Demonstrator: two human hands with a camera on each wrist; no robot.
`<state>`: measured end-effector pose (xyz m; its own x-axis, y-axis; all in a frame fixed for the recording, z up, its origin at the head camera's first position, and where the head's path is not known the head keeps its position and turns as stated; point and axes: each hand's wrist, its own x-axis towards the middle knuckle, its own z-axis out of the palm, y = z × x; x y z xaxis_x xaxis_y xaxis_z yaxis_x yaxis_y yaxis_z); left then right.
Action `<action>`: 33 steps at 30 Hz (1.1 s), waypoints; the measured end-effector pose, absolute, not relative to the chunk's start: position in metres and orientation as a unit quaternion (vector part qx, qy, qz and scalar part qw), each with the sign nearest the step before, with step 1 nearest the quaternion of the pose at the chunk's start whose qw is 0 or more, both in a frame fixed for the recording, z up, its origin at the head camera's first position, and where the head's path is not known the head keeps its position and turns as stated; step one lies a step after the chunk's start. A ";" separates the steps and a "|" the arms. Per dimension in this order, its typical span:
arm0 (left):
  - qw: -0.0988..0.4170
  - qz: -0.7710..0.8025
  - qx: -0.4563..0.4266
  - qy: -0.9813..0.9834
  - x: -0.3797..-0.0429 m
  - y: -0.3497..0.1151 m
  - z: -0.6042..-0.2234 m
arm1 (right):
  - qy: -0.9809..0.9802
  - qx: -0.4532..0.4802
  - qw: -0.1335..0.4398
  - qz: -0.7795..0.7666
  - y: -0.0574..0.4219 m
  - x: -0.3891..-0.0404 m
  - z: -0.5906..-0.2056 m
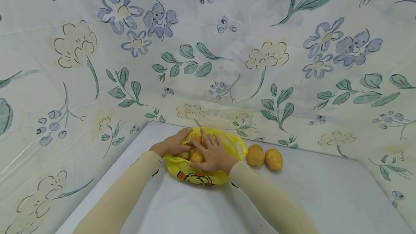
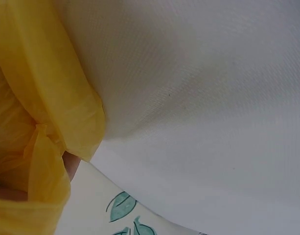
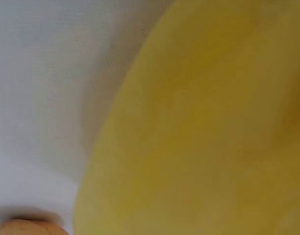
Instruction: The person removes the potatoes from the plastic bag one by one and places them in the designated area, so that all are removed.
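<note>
A yellow plastic bag [image 1: 232, 142] with a dark and orange print lies open on the table, holding several potatoes [image 1: 196, 156]. My right hand [image 1: 212, 154] rests over its right part with fingers spread across the potatoes. At the bag's left side, my left hand [image 1: 172, 144] reaches over the rim, thumb low against the potatoes and fingers stretched to the far side. Yellow plastic [image 2: 66, 103] hides most of that hand in the left wrist view. The right wrist view is largely filled by the bag [image 3: 189, 147].
Two loose potatoes, one [image 1: 255, 155] beside the other [image 1: 274, 159], lie on the white table [image 1: 308, 194] right of the bag. Part of one potato [image 3: 30, 227] shows in the right wrist view. Flower-patterned sheeting [image 1: 201, 75] rises behind the table and at its sides.
</note>
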<state>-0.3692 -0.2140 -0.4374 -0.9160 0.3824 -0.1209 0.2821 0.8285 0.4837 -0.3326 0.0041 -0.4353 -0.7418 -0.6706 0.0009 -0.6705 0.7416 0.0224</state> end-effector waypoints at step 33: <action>0.108 0.227 0.170 0.953 -0.369 -0.212 -0.436 | -0.932 0.362 0.001 0.017 0.000 -0.324 -0.447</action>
